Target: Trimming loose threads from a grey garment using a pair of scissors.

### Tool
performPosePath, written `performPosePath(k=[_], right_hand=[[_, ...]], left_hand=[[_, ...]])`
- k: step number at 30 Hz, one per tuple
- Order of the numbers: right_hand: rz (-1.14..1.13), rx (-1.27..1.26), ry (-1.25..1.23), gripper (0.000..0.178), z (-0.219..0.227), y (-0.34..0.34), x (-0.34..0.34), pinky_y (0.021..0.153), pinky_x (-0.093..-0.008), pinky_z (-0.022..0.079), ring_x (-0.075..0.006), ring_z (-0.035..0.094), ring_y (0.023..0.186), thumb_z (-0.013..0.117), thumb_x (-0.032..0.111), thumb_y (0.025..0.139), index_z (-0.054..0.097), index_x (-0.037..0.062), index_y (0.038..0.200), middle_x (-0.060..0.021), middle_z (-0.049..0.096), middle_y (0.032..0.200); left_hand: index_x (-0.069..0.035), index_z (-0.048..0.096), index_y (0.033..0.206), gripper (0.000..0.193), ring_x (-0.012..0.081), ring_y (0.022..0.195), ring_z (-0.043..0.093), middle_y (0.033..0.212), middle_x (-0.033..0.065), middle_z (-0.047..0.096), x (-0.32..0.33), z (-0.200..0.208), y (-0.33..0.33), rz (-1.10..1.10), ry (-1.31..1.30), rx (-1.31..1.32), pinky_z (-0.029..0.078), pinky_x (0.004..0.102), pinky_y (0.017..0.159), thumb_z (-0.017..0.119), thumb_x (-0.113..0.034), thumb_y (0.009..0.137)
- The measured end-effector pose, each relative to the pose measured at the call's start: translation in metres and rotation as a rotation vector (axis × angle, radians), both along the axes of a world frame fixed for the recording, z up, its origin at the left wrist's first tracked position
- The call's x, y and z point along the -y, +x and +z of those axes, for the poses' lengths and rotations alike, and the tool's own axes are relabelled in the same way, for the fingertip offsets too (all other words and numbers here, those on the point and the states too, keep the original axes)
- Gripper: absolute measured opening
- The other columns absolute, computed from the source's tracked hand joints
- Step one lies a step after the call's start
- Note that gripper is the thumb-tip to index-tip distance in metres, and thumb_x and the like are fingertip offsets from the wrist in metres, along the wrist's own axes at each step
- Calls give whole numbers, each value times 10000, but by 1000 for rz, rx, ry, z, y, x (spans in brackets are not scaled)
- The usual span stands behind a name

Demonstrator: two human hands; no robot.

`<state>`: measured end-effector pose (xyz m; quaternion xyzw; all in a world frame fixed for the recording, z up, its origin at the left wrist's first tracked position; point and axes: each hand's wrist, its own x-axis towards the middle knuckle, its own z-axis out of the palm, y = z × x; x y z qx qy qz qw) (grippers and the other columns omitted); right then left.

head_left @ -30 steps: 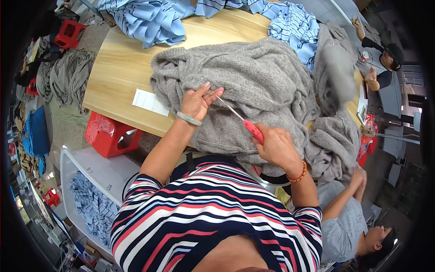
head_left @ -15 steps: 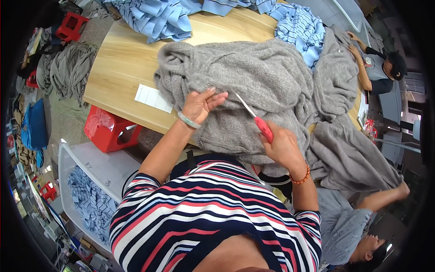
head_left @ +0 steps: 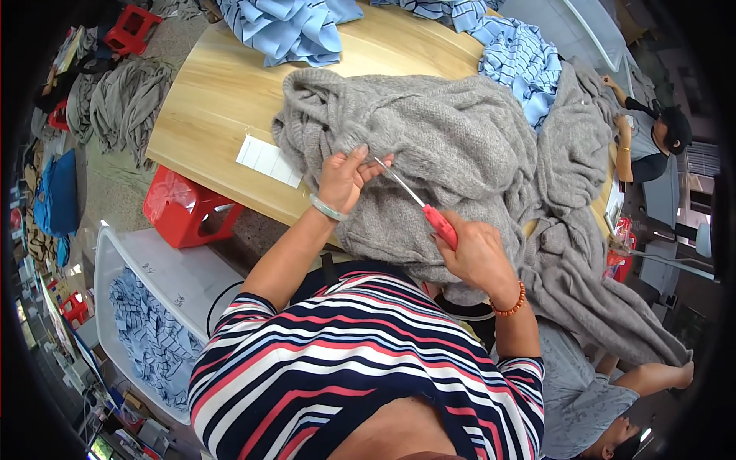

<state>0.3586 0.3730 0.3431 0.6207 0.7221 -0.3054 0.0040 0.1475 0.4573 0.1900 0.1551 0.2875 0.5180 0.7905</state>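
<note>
A bulky grey knit garment [head_left: 460,130] lies heaped in front of me on the wooden table. My left hand [head_left: 343,180], with a pale bangle at its wrist, is over the garment's left part. Its thumb and fingers come together in a pinch; whatever is between them is too small to make out. In my right hand [head_left: 481,257], which wears an orange bead bracelet, are red-handled scissors [head_left: 439,226], seen edge-on, with slim metal blades. Their tip reaches the left fingertips. My fingers hide the rest of the handle.
A white paper strip [head_left: 268,161] lies on the table [head_left: 207,100]. Blue striped fabric [head_left: 521,65] is piled along the far side. Left are a red stool [head_left: 184,207] and a plastic bin [head_left: 115,245] holding blue cloth. Co-workers sit right, one handling grey fabric [head_left: 590,299].
My left fingers have drawn closer together. The scissors' tip has moved left to them. At the lower right, a co-worker's arm has moved down with the grey fabric's end.
</note>
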Motion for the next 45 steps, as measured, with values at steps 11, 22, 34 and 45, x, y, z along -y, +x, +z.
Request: performPosePath(k=[11, 22, 34, 45], right_hand=[[-8, 37, -49, 284, 3, 14, 13, 640, -486, 472, -415, 608, 686, 634, 221, 811, 598, 73, 1050, -220, 611, 683], [-9, 23, -42, 220, -1, 19, 19, 623, -483, 452, -411, 592, 660, 640, 219, 801, 582, 59, 941, -208, 592, 656], [-122, -208, 41, 318, -4, 74, 15, 693, -378, 495, -329, 633, 701, 612, 107, 819, 603, 43, 1130, -201, 633, 764], [-491, -88, 187, 336, -43, 133, 13, 725, -320, 492, -200, 632, 704, 593, 96, 854, 597, 15, 1179, -141, 655, 802]], left_hand=[[3, 680, 916, 118, 185, 734, 660, 785, 98, 680, 22, -23, -10, -185, 555, -1191, 495, 301, 610, 620, -95, 887], [-87, 714, 992, 322, 345, 1099, 568, 1048, 151, 663, 24, -40, -1, 68, 1377, -1450, 346, 476, 1041, 635, -41, 684], [-55, 681, 932, 269, 357, 1061, 606, 1030, 154, 662, 63, 35, 30, -232, 1659, -859, 468, 486, 948, 605, -112, 680], [0, 643, 1082, 370, 150, 811, 630, 948, 86, 680, -41, 35, 25, -559, 326, -899, 523, 300, 720, 625, -321, 898]])
